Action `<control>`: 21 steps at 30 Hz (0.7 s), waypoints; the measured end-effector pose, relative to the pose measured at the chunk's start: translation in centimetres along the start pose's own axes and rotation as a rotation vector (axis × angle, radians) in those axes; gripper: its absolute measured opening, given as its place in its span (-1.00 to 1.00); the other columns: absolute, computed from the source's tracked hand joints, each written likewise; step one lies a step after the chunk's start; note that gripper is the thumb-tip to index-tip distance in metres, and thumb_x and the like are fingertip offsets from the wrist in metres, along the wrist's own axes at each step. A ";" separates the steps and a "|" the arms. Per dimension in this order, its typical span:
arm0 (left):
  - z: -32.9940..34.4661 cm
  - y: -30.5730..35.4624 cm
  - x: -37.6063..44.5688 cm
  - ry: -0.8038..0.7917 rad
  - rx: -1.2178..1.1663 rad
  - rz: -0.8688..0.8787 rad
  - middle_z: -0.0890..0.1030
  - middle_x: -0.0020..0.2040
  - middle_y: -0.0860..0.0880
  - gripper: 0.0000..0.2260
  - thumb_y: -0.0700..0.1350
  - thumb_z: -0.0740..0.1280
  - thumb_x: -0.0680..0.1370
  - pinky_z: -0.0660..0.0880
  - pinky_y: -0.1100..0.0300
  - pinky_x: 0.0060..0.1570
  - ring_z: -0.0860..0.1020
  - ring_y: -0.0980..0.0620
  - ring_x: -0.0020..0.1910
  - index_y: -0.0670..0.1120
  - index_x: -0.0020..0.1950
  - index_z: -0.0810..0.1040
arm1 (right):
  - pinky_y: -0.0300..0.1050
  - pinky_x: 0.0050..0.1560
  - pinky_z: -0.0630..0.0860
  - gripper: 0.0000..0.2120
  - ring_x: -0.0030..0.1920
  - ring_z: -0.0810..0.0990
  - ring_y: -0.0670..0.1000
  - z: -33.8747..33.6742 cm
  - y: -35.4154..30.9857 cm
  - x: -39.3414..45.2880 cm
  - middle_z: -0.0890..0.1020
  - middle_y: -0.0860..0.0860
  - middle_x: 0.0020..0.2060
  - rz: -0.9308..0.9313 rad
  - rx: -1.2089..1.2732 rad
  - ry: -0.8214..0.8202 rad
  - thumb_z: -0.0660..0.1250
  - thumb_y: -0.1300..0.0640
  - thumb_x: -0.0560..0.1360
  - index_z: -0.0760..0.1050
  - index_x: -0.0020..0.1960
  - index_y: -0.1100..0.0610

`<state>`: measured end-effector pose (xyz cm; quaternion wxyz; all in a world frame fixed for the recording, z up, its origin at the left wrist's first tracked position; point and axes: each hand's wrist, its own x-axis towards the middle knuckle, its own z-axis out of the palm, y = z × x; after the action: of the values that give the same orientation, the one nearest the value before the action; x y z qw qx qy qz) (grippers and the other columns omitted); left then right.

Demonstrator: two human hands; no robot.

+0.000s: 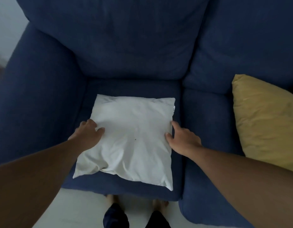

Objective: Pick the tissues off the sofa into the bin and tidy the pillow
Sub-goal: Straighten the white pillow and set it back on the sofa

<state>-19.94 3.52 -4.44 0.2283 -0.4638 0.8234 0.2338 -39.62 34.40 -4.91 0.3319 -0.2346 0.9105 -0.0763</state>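
Observation:
A white square pillow [132, 139] lies flat on the left seat cushion of a dark blue sofa [126, 46]. My left hand [88, 132] grips the pillow's left edge, fingers curled into the fabric. At the pillow's right edge my right hand [181, 139] holds on, thumb on top and fingers down the side. No tissues and no bin are in view.
A yellow cushion [264, 119] leans on the right seat of the sofa. The sofa's left armrest [35, 96] rises beside the pillow. Pale floor [76, 209] and my bare feet [160, 203] show below the seat's front edge.

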 end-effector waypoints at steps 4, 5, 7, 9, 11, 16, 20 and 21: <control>0.4 -0.6 1.8 -0.040 -0.066 -0.013 0.46 0.16 -0.19 -0.54 0.22 0.19 0.53 0.52 -0.15 0.09 0.52 -0.23 0.05 -0.15 0.14 0.49 | 0.06 -0.09 0.43 -0.40 -0.04 0.52 0.09 1.3 -0.1 0.1 0.60 -0.03 0.09 0.039 0.067 -0.025 -0.06 -0.40 0.53 0.02 0.53 -0.28; 0.4 -0.9 2.3 -0.042 -0.085 -0.023 0.48 0.14 -0.19 -0.52 0.24 0.19 0.52 0.54 -0.15 0.06 0.54 -0.22 0.01 -0.15 0.15 0.49 | 0.07 -0.07 0.44 -0.39 0.01 0.55 0.11 1.6 -0.3 0.2 0.60 -0.02 0.12 0.053 0.095 -0.040 -0.08 -0.43 0.51 0.00 0.52 -0.31; 0.3 -1.4 3.5 -0.051 -0.121 -0.044 0.52 0.10 -0.18 -0.48 0.28 0.20 0.51 0.56 -0.07 -0.06 0.57 -0.19 -0.06 -0.15 0.17 0.48 | 0.10 0.00 0.46 -0.39 0.11 0.57 0.15 2.2 -0.9 0.6 0.60 -0.02 0.18 0.090 0.187 -0.078 -0.08 -0.46 0.49 -0.02 0.50 -0.37; 0.2 -1.8 4.6 -0.065 -0.161 -0.062 0.57 0.09 -0.20 -0.43 0.30 0.22 0.50 0.50 0.04 -0.21 0.58 -0.14 -0.12 -0.18 0.19 0.48 | 0.12 0.10 0.51 -0.43 0.12 0.58 0.12 2.6 -1.5 0.8 0.59 -0.02 0.21 0.130 0.350 -0.118 -0.04 -0.48 0.48 -0.02 0.46 -0.45; 0.0 -2.1 5.5 -0.102 -0.213 -0.102 0.57 0.20 -0.23 -0.32 0.33 0.23 0.50 0.44 0.09 -0.25 0.56 -0.11 -0.11 -0.20 0.35 0.42 | 0.08 0.18 0.53 -0.43 0.09 0.58 0.05 3.0 -1.9 0.9 0.56 -0.06 0.24 0.174 0.502 -0.136 0.03 -0.47 0.48 -0.01 0.45 -0.51; -0.3 -2.8 6.2 -0.304 -0.218 -0.203 0.38 0.48 -0.22 -0.03 0.51 0.15 0.45 0.49 0.02 0.13 0.50 -0.21 0.26 -0.16 0.61 0.09 | -0.01 0.22 0.46 -0.40 0.26 0.55 0.10 4.3 -3.0 0.9 0.51 -0.02 0.40 0.270 0.561 -0.114 0.10 -0.40 0.56 -0.07 0.53 -0.48; -0.3 -3.1 6.2 -0.391 -0.297 -0.204 0.42 0.46 -0.18 -0.05 0.53 0.13 0.44 0.53 -0.04 0.18 0.52 -0.19 0.26 -0.13 0.60 0.16 | -0.06 0.15 0.41 -0.43 0.30 0.54 0.15 4.8 -4.1 0.6 0.49 0.00 0.44 0.333 0.579 -0.111 0.08 -0.36 0.60 -0.16 0.49 -0.55; -0.2 -3.1 6.2 -0.406 -0.311 -0.205 0.43 0.45 -0.17 -0.05 0.53 0.13 0.43 0.54 -0.04 0.17 0.53 -0.18 0.25 -0.12 0.60 0.18 | -0.06 0.14 0.40 -0.43 0.30 0.54 0.16 4.8 -4.3 0.7 0.48 0.00 0.45 0.345 0.571 -0.112 0.06 -0.36 0.61 -0.18 0.49 -0.55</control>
<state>-20.19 -2.12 -8.50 0.3370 -0.5180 0.6638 0.4213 -35.35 30.36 -7.70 0.4417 0.0218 0.8590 -0.2580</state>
